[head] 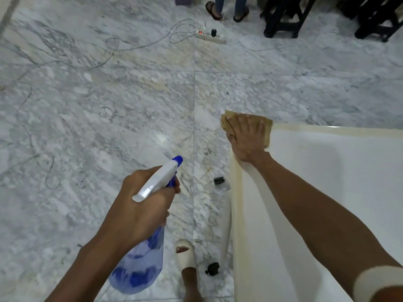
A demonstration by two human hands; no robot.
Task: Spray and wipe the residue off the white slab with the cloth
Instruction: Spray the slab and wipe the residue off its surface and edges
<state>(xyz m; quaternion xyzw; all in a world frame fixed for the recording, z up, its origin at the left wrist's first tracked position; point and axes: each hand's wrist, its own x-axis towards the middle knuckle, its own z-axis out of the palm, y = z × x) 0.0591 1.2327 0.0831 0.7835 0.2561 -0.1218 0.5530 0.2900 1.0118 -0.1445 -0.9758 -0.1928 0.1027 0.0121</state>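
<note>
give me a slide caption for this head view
Right hand presses a tan cloth on the white slab's corner while the left hand holds a blue spray bottle over the marble floor.

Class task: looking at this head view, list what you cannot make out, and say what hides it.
- Slab corner: under the cloth and right hand.
- Slab's right and near parts: cut off by the frame.
- Bottle neck: wrapped by the left hand.
- Far person: only feet in frame.
</note>
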